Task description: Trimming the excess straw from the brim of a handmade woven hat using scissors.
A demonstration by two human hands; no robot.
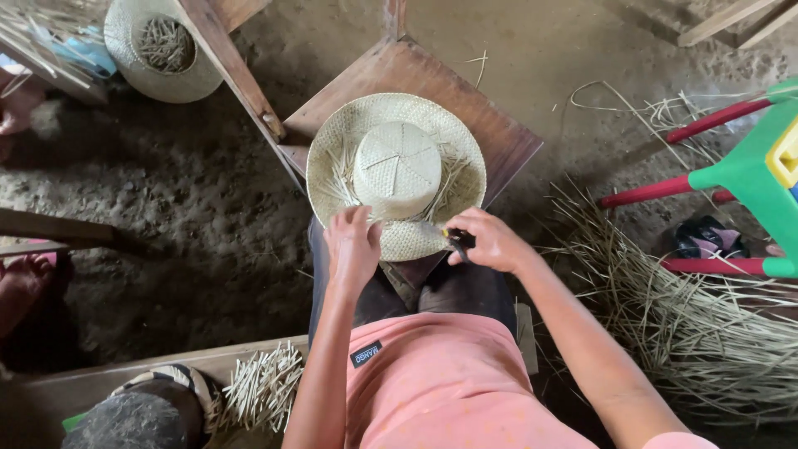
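A pale woven straw hat (396, 170) lies crown-up on a small wooden stool (465, 104), its brim bristling with loose straw ends. My left hand (352, 243) rests on the near edge of the brim, fingers bent down onto the weave. My right hand (489, 239) grips a small dark-handled tool (459, 240) at the brim's near right edge; its tip touches the straw. My knees sit under the hat's near side.
A second straw hat (162, 48) lies upturned at top left by a wooden leg (241, 79). Loose straw (698, 324) is heaped on the dirt floor to the right, beside a green and red plastic chair (740, 175). Another person's feet (21, 287) show at the left edge.
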